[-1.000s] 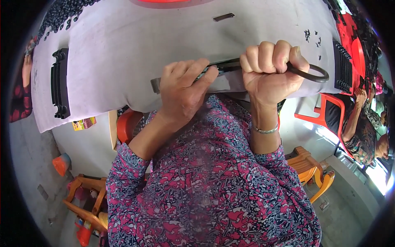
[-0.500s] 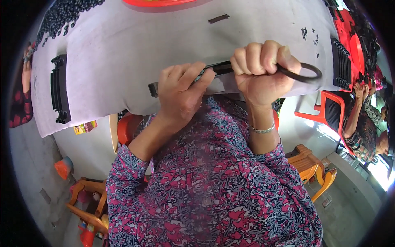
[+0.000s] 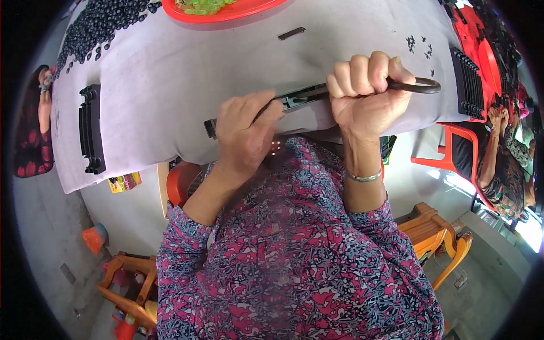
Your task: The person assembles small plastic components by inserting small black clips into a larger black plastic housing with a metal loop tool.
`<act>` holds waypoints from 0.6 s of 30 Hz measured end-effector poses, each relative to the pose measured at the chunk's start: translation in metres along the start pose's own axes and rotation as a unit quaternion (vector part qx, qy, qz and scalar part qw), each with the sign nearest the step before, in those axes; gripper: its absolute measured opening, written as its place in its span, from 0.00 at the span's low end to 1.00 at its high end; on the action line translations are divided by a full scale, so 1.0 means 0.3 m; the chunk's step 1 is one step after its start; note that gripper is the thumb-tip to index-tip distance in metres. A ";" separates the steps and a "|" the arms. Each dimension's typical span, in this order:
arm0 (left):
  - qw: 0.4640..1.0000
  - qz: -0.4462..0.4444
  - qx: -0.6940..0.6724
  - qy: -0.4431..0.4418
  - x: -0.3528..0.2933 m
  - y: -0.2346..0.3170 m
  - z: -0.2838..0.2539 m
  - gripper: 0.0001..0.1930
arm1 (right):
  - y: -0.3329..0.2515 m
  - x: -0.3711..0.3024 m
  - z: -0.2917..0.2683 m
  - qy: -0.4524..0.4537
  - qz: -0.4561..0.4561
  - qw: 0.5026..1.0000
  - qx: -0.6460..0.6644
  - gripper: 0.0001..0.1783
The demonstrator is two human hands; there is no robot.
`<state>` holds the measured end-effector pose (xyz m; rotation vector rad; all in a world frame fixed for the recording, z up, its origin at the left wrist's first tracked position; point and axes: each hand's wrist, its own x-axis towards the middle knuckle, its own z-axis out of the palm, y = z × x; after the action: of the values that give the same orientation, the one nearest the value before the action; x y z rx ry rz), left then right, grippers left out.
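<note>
At the near edge of the worktop (image 3: pixel 170 79), the left hand (image 3: pixel 245 139), blurred, curls its fingers over a long dark strip (image 3: pixel 292 102); the right hand (image 3: pixel 369 93) makes a tight fist round a dark looped handle (image 3: pixel 438 86). Black ribbed racks lie left (image 3: pixel 92 130) and right (image 3: pixel 469 85). Farther off are a short dark piece (image 3: pixel 292 33), scattered black bits (image 3: pixel 411 43), black beads (image 3: pixel 102 28) at far left and a red tray (image 3: pixel 195 19) of greenish pieces (image 3: pixel 201 7).
</note>
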<state>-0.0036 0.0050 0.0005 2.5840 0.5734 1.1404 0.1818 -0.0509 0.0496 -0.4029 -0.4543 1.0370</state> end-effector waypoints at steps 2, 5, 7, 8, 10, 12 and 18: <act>0.999 -0.027 -0.026 0.012 -0.003 0.002 -0.001 0.15 | -0.007 0.001 -0.001 0.001 -0.003 1.000 -0.003 0.26; 0.999 -0.012 -0.023 0.019 -0.005 -0.006 -0.001 0.15 | -0.008 0.005 -0.003 0.004 -0.002 1.000 0.002 0.26; 0.999 -0.016 -0.025 0.016 0.000 -0.001 -0.006 0.16 | -0.003 0.004 -0.006 0.005 0.003 1.000 -0.001 0.26; 0.999 -0.018 -0.027 0.013 0.002 0.001 -0.007 0.16 | 0.000 0.003 -0.008 0.006 0.006 1.000 -0.004 0.26; 0.999 -0.026 -0.037 0.015 -0.001 0.002 -0.010 0.15 | 0.006 0.002 -0.007 0.006 0.009 1.000 0.004 0.26; 0.998 -0.033 -0.047 0.016 -0.002 0.001 -0.011 0.15 | 0.009 0.001 -0.004 0.007 0.013 1.000 0.013 0.26; 0.999 -0.023 -0.030 0.012 -0.007 -0.002 -0.013 0.15 | 0.015 0.001 0.000 0.005 0.043 0.999 0.032 0.26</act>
<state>-0.0081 0.0049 0.0015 2.4959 0.5921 1.1571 0.1787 -0.0486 0.0474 -0.3723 -0.3964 1.1295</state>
